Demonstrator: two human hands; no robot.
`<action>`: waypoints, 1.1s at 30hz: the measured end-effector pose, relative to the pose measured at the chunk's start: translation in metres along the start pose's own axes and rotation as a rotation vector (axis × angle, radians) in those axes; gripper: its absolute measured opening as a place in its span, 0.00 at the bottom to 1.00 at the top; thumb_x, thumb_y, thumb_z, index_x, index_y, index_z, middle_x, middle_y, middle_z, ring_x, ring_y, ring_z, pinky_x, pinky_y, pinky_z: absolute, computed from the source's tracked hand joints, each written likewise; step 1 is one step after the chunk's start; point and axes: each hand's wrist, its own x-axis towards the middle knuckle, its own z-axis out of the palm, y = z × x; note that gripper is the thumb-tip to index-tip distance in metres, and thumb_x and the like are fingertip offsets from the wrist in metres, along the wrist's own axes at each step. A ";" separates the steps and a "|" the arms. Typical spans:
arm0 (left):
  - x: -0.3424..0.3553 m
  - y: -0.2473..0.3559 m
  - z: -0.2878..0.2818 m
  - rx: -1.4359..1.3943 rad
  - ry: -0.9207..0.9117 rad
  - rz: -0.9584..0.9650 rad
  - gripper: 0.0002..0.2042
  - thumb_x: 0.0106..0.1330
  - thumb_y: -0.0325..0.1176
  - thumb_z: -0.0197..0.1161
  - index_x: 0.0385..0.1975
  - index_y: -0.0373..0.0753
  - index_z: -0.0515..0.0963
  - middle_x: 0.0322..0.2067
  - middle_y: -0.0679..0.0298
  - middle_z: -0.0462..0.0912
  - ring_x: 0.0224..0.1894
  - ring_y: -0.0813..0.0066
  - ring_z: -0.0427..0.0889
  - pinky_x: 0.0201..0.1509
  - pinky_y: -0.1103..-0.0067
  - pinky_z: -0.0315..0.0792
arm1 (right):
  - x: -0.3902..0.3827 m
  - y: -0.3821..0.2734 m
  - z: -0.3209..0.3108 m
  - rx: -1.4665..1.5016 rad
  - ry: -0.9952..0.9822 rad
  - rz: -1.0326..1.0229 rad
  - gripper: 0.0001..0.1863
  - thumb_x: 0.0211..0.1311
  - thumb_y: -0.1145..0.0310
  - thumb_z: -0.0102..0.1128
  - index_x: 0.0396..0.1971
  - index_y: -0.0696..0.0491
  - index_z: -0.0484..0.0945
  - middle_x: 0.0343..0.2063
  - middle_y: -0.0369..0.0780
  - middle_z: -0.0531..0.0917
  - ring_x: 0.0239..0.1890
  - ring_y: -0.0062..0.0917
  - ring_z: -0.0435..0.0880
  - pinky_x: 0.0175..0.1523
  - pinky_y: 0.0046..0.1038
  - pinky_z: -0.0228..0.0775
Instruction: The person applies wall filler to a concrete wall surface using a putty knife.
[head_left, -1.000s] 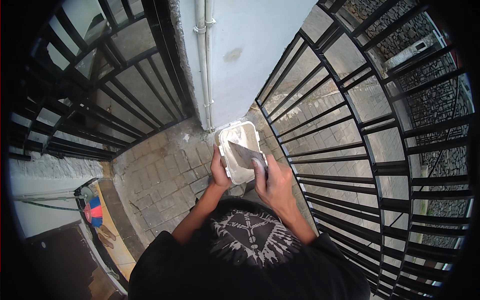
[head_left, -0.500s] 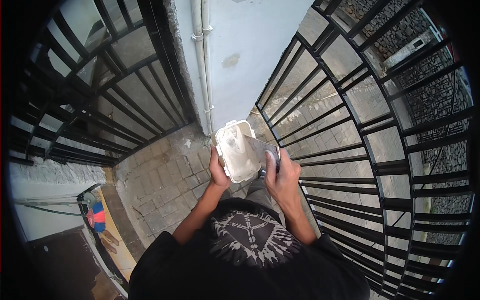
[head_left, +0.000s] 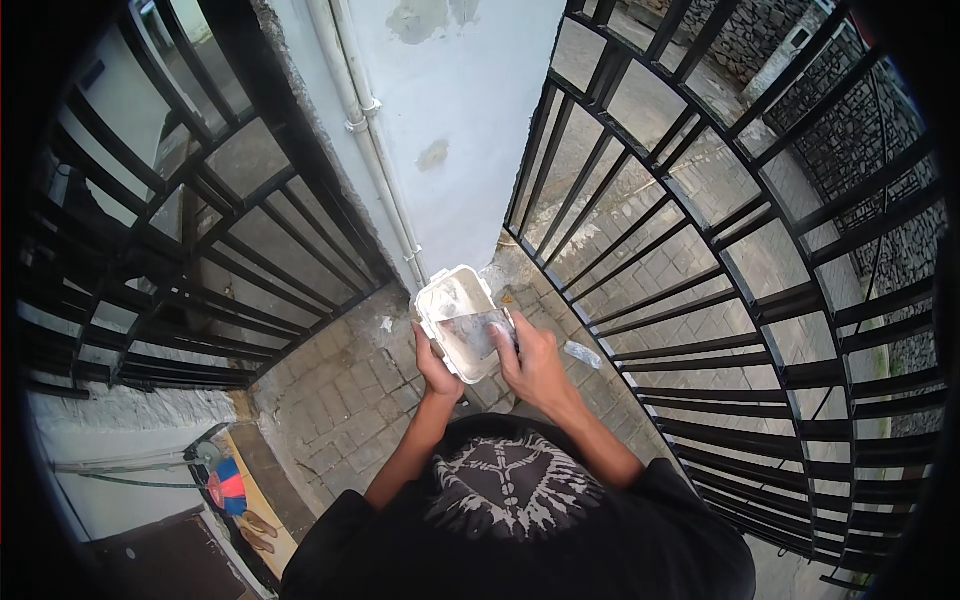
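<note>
A white plastic tub [head_left: 428, 318] with a clipped rim is in front of me, held from its left side by my left hand [head_left: 437, 367]. White paste [head_left: 452, 294] coats the inside of the tub. My right hand [head_left: 530, 363] is closed round a putty knife, its thumb pressed on top. The wide, smeared blade [head_left: 465, 331] of the putty knife lies across the tub's opening. From this angle I cannot tell whether the blade touches the paste. The fingers under the tub and behind the blade are hidden.
A white wall corner [head_left: 470, 110] with patches and thin pipes [head_left: 362, 130] rises ahead. Black barred gates stand at right [head_left: 715, 245] and left [head_left: 240, 205]. A pale wrapper-like piece [head_left: 583, 354] lies on paving [head_left: 330, 400]. Sandals [head_left: 258, 532] are at lower left.
The putty knife blade has turned and swung left, now lying flatter across the tub. My right hand has moved left, closer to the tub. The view has shifted, showing more wall.
</note>
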 end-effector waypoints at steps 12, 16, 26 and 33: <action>0.002 -0.002 -0.007 -0.012 -0.048 -0.017 0.30 0.75 0.56 0.35 0.64 0.37 0.63 0.59 0.58 0.72 0.60 0.64 0.71 0.65 0.69 0.64 | -0.007 -0.022 -0.011 0.014 -0.037 -0.087 0.07 0.64 0.73 0.58 0.29 0.61 0.73 0.15 0.50 0.75 0.19 0.41 0.78 0.24 0.36 0.66; -0.003 0.004 -0.005 -0.057 -0.105 -0.035 0.30 0.75 0.56 0.36 0.62 0.37 0.66 0.56 0.57 0.75 0.56 0.63 0.76 0.63 0.69 0.67 | 0.011 -0.006 -0.013 0.074 -0.069 -0.074 0.08 0.65 0.72 0.56 0.30 0.62 0.73 0.15 0.50 0.75 0.16 0.40 0.78 0.22 0.34 0.65; -0.004 0.011 0.007 -0.007 0.026 -0.018 0.30 0.75 0.56 0.35 0.64 0.36 0.63 0.59 0.58 0.72 0.59 0.64 0.73 0.64 0.70 0.66 | -0.003 -0.009 0.007 -0.149 -0.157 -0.420 0.06 0.58 0.75 0.61 0.27 0.57 0.71 0.15 0.46 0.74 0.18 0.42 0.75 0.23 0.38 0.64; 0.002 0.009 -0.007 -0.031 -0.023 0.013 0.31 0.75 0.57 0.36 0.64 0.37 0.63 0.58 0.57 0.73 0.58 0.63 0.74 0.63 0.68 0.66 | 0.008 -0.021 -0.010 0.161 -0.157 0.026 0.08 0.64 0.71 0.58 0.34 0.61 0.75 0.19 0.51 0.77 0.22 0.45 0.79 0.25 0.36 0.67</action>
